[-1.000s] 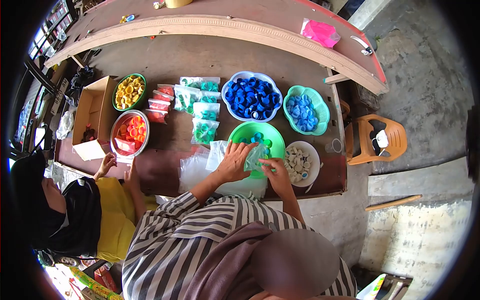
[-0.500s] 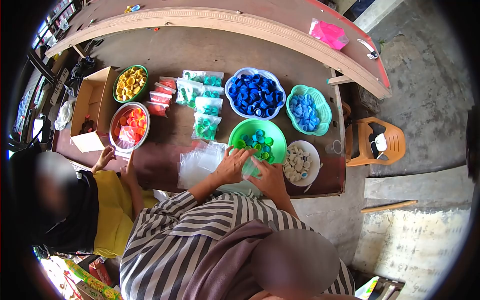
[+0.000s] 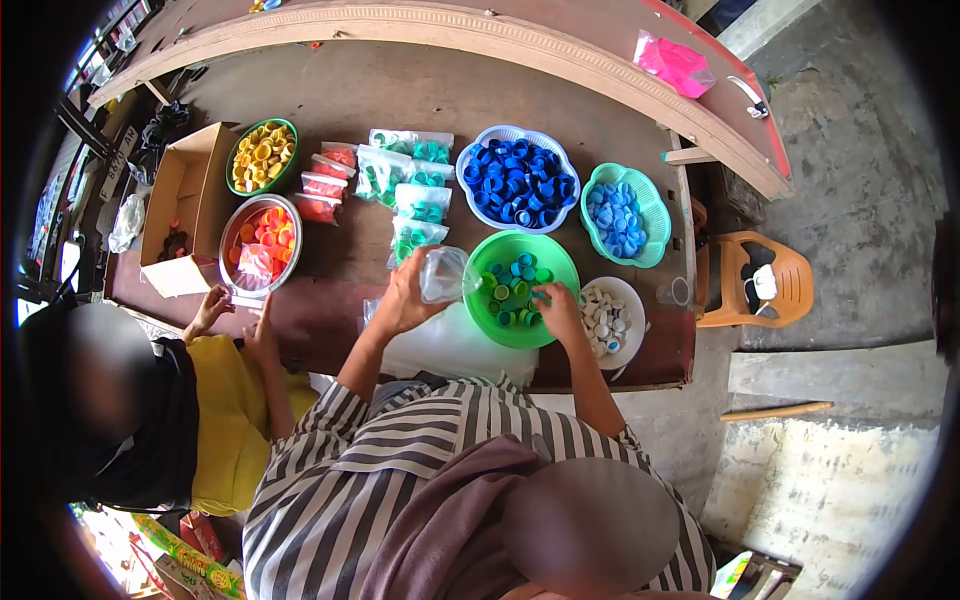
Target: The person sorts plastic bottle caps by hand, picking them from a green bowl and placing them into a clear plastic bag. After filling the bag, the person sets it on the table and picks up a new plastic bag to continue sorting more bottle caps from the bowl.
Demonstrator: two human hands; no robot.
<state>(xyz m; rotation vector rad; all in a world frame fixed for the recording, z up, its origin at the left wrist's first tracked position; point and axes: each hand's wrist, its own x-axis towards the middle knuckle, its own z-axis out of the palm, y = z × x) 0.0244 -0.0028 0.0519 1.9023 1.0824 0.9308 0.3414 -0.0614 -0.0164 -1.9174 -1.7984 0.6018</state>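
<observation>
My left hand (image 3: 404, 302) grips a clear plastic bag (image 3: 445, 276), which is puffed open with its mouth towards the green bowl (image 3: 493, 333). Inside that bowl lie green and teal bottle caps (image 3: 513, 290). My right hand (image 3: 560, 308) reaches over the bowl's right side, its fingers curled down among the caps; what they hold, if anything, is hidden. More flat clear bags (image 3: 455, 350) lie on the table in front of my body. Just right of my right hand stands a white bowl of white caps (image 3: 607, 325).
Filled bags of green caps (image 3: 420, 205) and orange caps (image 3: 322, 187) lie behind. Baskets of dark blue caps (image 3: 515, 185) and light blue caps (image 3: 617, 220) stand at the back. At left, a co-worker's hands (image 3: 235, 320) are near a bowl of orange caps (image 3: 268, 240) and a cardboard box (image 3: 190, 200).
My hands, close together at the bowl's front edge before, are now apart. The left has moved left with the bag, now opened out; the right has moved over the caps.
</observation>
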